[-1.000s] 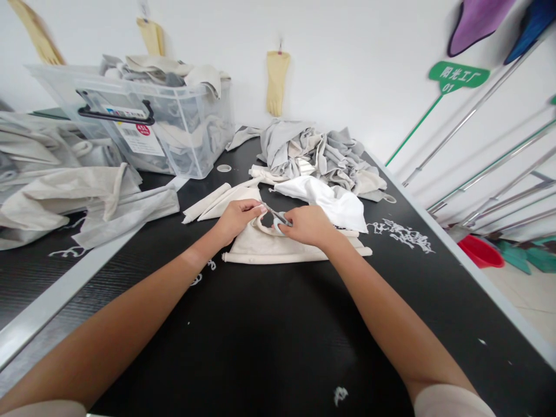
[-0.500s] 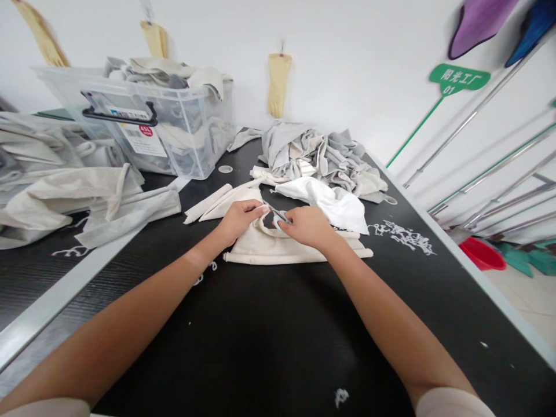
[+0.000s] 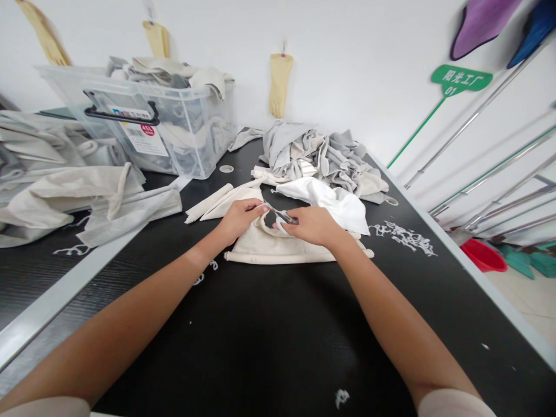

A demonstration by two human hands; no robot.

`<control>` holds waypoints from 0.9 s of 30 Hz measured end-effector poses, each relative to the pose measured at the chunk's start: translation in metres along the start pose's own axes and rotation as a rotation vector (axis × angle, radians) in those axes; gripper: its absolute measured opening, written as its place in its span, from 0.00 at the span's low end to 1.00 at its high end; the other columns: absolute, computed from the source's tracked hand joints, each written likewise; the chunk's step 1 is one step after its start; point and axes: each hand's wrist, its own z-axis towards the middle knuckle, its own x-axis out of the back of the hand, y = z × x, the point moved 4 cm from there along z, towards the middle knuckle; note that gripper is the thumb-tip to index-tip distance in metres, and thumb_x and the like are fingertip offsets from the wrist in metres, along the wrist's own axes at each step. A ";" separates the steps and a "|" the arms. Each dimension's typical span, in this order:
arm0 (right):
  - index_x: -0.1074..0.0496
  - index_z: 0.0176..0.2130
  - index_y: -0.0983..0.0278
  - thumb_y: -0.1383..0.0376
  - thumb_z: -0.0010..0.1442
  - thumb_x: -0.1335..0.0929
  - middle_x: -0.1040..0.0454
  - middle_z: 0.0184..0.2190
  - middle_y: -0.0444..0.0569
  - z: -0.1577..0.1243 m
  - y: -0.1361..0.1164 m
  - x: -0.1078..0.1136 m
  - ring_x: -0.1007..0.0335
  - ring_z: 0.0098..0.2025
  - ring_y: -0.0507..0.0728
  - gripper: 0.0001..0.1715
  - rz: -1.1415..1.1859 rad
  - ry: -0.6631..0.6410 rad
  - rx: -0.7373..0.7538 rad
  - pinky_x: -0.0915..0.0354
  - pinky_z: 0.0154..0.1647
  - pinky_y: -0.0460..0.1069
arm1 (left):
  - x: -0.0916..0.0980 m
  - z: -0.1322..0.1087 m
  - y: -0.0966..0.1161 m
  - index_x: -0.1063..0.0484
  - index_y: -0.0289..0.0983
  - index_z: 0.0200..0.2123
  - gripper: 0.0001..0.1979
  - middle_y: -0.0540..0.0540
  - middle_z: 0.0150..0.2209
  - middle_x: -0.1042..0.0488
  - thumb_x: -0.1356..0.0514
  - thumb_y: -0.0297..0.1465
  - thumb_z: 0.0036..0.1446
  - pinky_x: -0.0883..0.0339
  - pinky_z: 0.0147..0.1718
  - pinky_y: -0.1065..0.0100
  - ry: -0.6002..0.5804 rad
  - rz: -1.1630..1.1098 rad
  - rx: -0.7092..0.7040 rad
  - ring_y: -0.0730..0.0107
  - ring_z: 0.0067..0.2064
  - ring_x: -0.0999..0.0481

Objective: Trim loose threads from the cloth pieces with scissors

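On the black table lies a cream cloth piece [image 3: 278,248] with a rolled front edge. My left hand [image 3: 238,220] pinches a raised edge of this cloth between thumb and fingers. My right hand [image 3: 315,225] is closed around the handles of a pair of scissors [image 3: 282,215], whose blades point left to the pinched edge, close to my left fingertips. Whether the blade tips touch the cloth I cannot tell. Just behind my hands are a folded cream cloth [image 3: 217,202] and a white cloth [image 3: 330,200].
A clear plastic bin [image 3: 191,145] full of cloths stands at the back left, beside loose grey cloths [image 3: 99,197]. A cloth heap [image 3: 313,150] lies at the back. Thread scraps [image 3: 406,237] are on the right. A red basin [image 3: 483,255] sits beyond the table's right edge.
My right hand has shifted slightly right and turned, and the scissors show more of their handles. My left hand keeps its pinch on the cloth edge.
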 end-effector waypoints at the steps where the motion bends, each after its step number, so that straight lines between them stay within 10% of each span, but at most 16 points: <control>1: 0.22 0.37 0.58 0.35 0.68 0.40 0.17 0.36 0.48 0.000 -0.001 0.000 0.25 0.36 0.59 0.35 -0.011 0.001 0.000 0.53 0.30 0.51 | 0.000 0.000 0.000 0.16 0.37 0.42 0.20 0.45 0.38 0.17 0.34 0.47 0.61 0.33 0.41 0.66 -0.001 0.007 -0.001 0.63 0.40 0.23; 27: 0.17 0.40 0.59 0.41 0.71 0.39 0.16 0.38 0.53 -0.001 -0.008 0.002 0.23 0.39 0.61 0.33 -0.105 -0.022 0.000 0.48 0.32 0.51 | -0.006 -0.004 0.007 0.18 0.36 0.37 0.19 0.45 0.36 0.19 0.32 0.47 0.59 0.33 0.38 0.66 -0.029 -0.040 0.027 0.63 0.39 0.24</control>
